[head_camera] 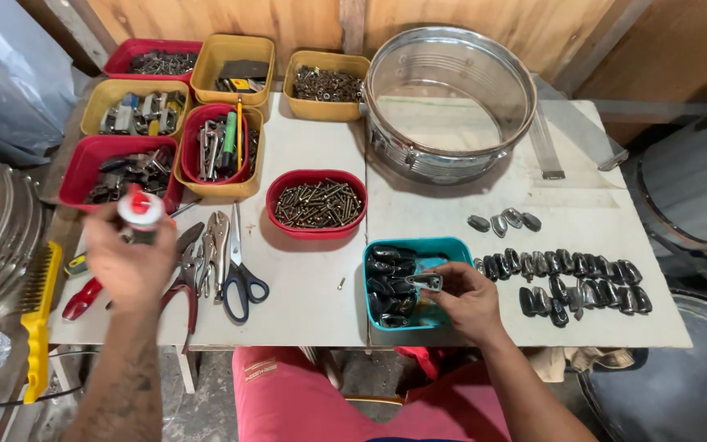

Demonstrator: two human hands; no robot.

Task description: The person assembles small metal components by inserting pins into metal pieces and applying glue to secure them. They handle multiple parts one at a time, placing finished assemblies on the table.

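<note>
My left hand (128, 262) is raised over the tools at the left and grips a small can with a red and white cap (140, 208). My right hand (468, 301) rests at the teal tray (460, 248) and pinches a chrome metal lug (425, 281) just above the dark lugs (390, 286) piled in it. To the right, several chrome lugs (578, 282) lie in rows on the white table (304, 278), with a few more lugs (505, 221) above them.
A chrome drum shell (449, 102) stands at the back. Red and yellow bins (165, 115) hold hardware and tools. A red bowl of screws (317, 203) sits mid-table. Scissors (239, 270), pliers (198, 270) and a yellow wire brush (38, 319) lie at the left.
</note>
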